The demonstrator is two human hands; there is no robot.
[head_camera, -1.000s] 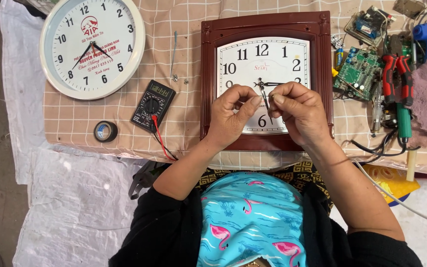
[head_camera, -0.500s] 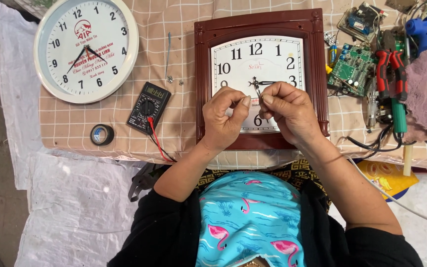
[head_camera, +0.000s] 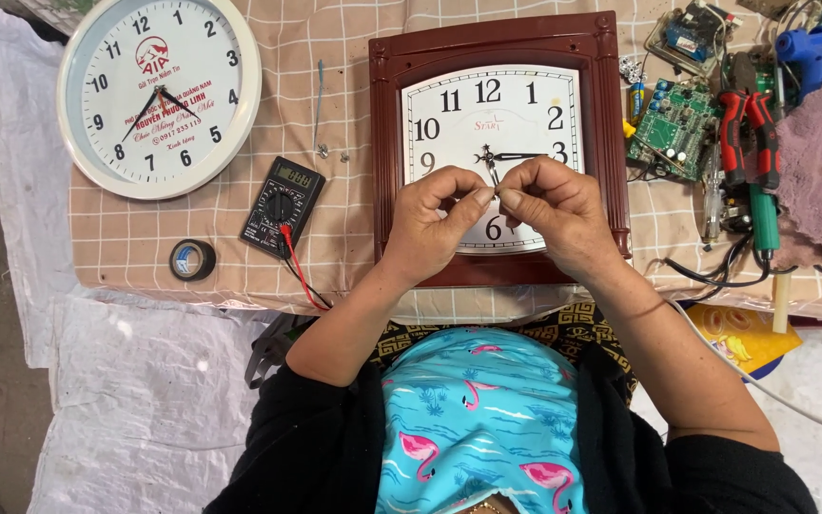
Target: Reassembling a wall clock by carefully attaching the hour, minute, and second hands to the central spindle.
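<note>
Hands sit on the square clock [head_camera: 499, 143]; left hand [head_camera: 430, 221] and right hand [head_camera: 554, 209] both pinch one clock hand [head_camera: 493, 179], unseated.

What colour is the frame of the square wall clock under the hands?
Dark reddish-brown, around a white dial; the square wall clock's frame shows best in the head view, below both hands.

On my desk, the black multimeter [head_camera: 283, 207] left of the square clock has a small grey-green screen at its top end. The round white clock [head_camera: 159, 95] far left carries a red logo and red and black lettering.
</note>
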